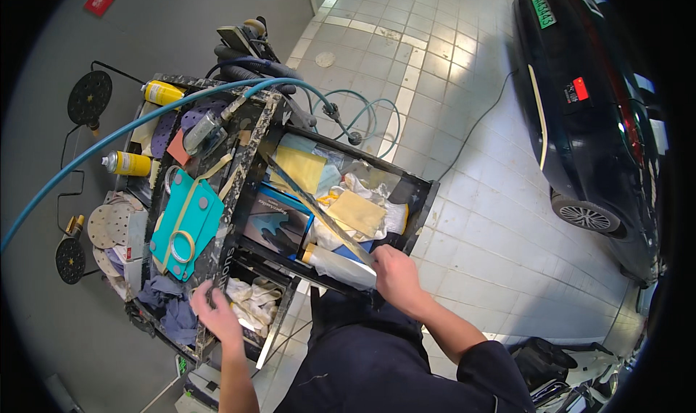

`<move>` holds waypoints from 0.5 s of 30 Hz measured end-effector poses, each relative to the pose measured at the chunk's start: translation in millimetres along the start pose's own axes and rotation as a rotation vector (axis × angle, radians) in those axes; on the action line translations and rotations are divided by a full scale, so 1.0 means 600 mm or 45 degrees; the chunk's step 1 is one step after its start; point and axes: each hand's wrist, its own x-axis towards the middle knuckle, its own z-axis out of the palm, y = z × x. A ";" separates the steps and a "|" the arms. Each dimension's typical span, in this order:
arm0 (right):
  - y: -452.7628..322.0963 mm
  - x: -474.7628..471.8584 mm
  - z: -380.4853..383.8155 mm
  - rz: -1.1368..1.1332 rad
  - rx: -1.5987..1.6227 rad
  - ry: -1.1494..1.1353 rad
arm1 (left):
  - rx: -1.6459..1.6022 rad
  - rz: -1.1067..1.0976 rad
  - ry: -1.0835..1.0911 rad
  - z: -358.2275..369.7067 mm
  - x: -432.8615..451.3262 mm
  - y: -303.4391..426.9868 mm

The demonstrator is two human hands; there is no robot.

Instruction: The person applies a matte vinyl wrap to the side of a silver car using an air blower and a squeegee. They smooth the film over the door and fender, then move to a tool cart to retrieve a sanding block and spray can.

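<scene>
My right hand is closed on the near end of a long narrow strip, flat and stained, which slants across the pulled-out cart drawer. Beneath the strip lie yellow sandpaper sheets, white cloth gloves, a box of gloves and a roll of clear film. At the paint-spattered cart's edge, my left hand has its fingers apart, with no object visible in it. Past it, on the cart top, are teal sheets with a masking tape roll on them.
A blue air hose arches over the cart to an air tool. Yellow spray cans stand at the cart's far side. A lower drawer holds rags. A dark car stands right, with a cable on the tiled floor.
</scene>
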 end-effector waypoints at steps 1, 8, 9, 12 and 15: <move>0.000 -0.001 -0.001 -0.016 0.012 -0.015 | -0.048 0.064 -0.049 0.008 0.006 0.050; -0.006 -0.027 -0.063 0.245 0.327 -0.136 | -0.325 0.821 -0.639 0.093 0.027 0.318; 0.001 -0.032 -0.083 0.334 0.413 -0.159 | -0.381 0.865 -0.636 0.107 0.026 0.330; 0.049 -0.045 -0.168 0.570 0.699 -0.339 | -0.474 0.733 -0.580 0.144 0.017 0.327; 0.109 -0.075 -0.289 0.634 0.804 -0.279 | -0.407 0.605 -0.459 0.186 -0.001 0.300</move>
